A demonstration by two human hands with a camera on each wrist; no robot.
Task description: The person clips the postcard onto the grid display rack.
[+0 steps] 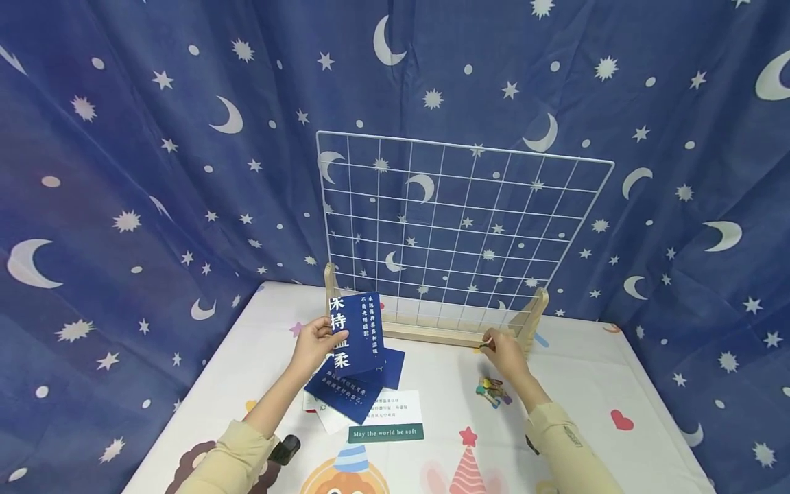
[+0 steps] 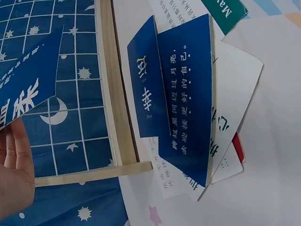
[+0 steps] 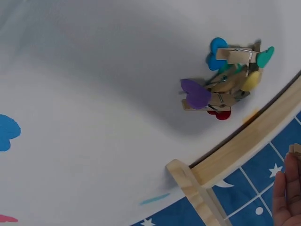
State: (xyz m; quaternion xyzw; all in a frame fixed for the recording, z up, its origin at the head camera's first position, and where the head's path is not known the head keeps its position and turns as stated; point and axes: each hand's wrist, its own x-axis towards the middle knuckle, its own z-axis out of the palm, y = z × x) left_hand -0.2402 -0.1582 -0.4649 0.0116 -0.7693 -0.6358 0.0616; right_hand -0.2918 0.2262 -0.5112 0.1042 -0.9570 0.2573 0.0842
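My left hand holds a dark blue card with white characters upright, fingers behind and thumb in front, before the left end of a white wire grid. Below it lies an overlapping pile of cards, among them a blue card and a white card with a green strip. My right hand is at the grid's lower right, pinching a small wooden clothespin, mostly hidden by the fingers. Nearer me lies a heap of clothespins with coloured hearts.
The grid stands in a wooden base with upright end pieces, close to the blue star-and-moon curtain. A white patterned cloth covers the table. A black object shows beside my left wrist.
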